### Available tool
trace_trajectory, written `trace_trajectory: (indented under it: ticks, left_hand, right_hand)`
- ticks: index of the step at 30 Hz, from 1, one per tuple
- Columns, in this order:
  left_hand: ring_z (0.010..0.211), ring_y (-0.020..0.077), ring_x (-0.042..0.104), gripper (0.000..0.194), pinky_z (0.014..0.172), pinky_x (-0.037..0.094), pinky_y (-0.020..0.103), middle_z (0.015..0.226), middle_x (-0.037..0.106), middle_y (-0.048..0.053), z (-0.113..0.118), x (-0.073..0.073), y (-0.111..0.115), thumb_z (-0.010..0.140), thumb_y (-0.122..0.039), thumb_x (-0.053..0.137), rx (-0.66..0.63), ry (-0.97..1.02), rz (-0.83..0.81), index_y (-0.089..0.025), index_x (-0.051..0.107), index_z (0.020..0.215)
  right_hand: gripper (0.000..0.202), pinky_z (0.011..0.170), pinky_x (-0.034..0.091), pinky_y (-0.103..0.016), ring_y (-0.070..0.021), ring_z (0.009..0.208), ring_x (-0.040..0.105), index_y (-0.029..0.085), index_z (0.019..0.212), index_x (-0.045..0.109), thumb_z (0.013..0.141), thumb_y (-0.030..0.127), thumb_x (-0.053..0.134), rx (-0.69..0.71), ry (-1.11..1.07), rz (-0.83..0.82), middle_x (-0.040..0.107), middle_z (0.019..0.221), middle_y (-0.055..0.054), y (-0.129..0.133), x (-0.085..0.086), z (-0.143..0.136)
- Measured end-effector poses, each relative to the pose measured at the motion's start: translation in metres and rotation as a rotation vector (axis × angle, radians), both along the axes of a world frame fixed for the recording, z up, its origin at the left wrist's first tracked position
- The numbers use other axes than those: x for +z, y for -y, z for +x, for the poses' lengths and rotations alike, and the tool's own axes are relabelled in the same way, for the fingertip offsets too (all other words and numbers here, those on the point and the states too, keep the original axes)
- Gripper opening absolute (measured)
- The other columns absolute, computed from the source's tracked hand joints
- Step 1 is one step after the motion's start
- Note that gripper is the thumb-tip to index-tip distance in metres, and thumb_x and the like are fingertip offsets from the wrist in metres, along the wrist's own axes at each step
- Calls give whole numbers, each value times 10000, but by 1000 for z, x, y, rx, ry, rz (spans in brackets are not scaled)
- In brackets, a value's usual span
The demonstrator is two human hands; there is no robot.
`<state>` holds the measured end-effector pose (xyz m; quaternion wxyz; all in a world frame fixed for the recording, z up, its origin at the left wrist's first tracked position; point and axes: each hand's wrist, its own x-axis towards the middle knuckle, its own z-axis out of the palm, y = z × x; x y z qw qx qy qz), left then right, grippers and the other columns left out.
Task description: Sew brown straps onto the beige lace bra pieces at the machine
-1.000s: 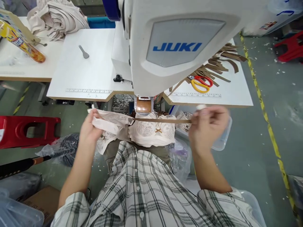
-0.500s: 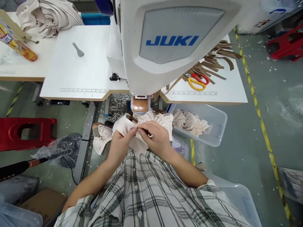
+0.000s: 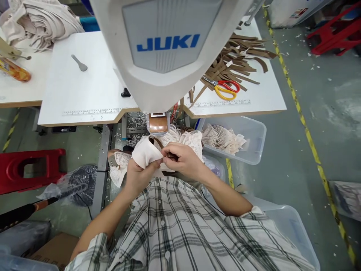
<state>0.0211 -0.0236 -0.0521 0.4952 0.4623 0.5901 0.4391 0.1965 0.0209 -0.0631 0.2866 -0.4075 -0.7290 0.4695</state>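
A cream fabric piece (image 3: 145, 152), curved like a bra cup, is gripped in my left hand (image 3: 139, 174), thumb on top. My right hand (image 3: 183, 161) pinches the edge of the same piece with thumb and forefinger, its tips close to my left thumb. A brown strip (image 3: 158, 142) shows behind the piece. Both hands are just in front of the sewing machine (image 3: 166, 56), below its orange-brown lower cover (image 3: 158, 125). Cream lace pieces (image 3: 191, 140) lie behind my right hand, and another lace piece (image 3: 120, 165) hangs to the left. The far side of the held fabric is hidden.
Red-and-yellow scissors (image 3: 227, 89) lie by brown strips (image 3: 239, 60) on the white table (image 3: 265, 98). A clear bin (image 3: 256, 145) at right holds cream pieces. A grey spoon-shaped tool (image 3: 79, 63) lies on the left. A red stool (image 3: 53, 169) stands at lower left.
My view has shifted, so the machine head appears further left. The cream piece is turned up more, showing a smooth curved face. Both hands still pinch it.
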Motion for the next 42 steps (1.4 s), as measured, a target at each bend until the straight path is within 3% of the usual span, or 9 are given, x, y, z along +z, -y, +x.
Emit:
trace_trajectory:
  ticks: [4,7,10,15,19,22,32,37,42]
  left_hand:
    - [607,144,585,158,582,478,245,644,671,3,-4,-3,-6,755,-306,765,-84,-10,-89,-163,706,724]
    - [753,174,645,215,702,517,263,832,732,37,-4,-5,-8,772,-329,756,-120,-54,-96,-158,736,902]
    - [908,219,670,303,814,534,304,988,745,67,-3,-5,-7,786,-333,739,-102,-157,2,-150,724,1027]
    - [874,233,664,242,793,547,337,886,731,59,-8,3,-13,862,-338,629,-231,-334,58,-143,707,984]
    - [787,215,649,250,732,538,319,745,688,27,-13,16,-22,902,-364,577,-393,-283,-83,-163,698,988]
    - [772,187,631,271,723,512,290,839,698,33,-11,23,-25,905,-377,579,-443,-257,-110,-160,688,1026]
    - [742,168,582,179,710,475,268,795,666,22,1,27,-27,873,-294,595,-450,-332,-59,-137,676,895]
    - [720,155,577,166,672,466,248,776,660,10,-2,24,-28,858,-301,626,-456,-330,-84,-147,683,882]
    - [655,140,545,236,606,438,234,701,621,-4,-7,18,-27,833,-372,671,-420,-320,-187,-139,689,864]
  right_hand:
    - [110,651,374,-253,-130,710,536,198,797,628,845,171,533,43,41,40,584,757,-1,1,-4,0]
    - [104,632,352,-252,-123,677,504,192,757,607,842,177,548,-3,60,10,559,725,8,4,-7,-1]
    - [74,633,353,-249,-117,676,504,184,771,622,822,170,570,-45,42,-26,565,727,11,6,-8,1]
    - [129,643,400,-250,-117,688,556,191,913,683,876,251,576,-42,-49,-200,652,806,0,1,-6,15]
    - [115,634,396,-242,-106,676,541,208,970,629,868,196,577,-78,-24,-147,652,831,14,0,3,24]
    - [145,568,345,-230,-93,578,455,219,972,509,857,195,594,-55,13,-111,540,690,66,1,11,25]
    - [142,594,296,-231,-82,583,412,211,892,426,865,156,554,47,84,-48,479,701,72,-2,17,25]
    - [113,608,319,-224,-84,616,455,207,886,456,877,191,567,56,54,-124,520,720,65,-2,15,27]
    - [153,672,368,-233,-107,708,537,192,1000,593,865,256,627,99,4,-294,632,771,37,-12,12,31]
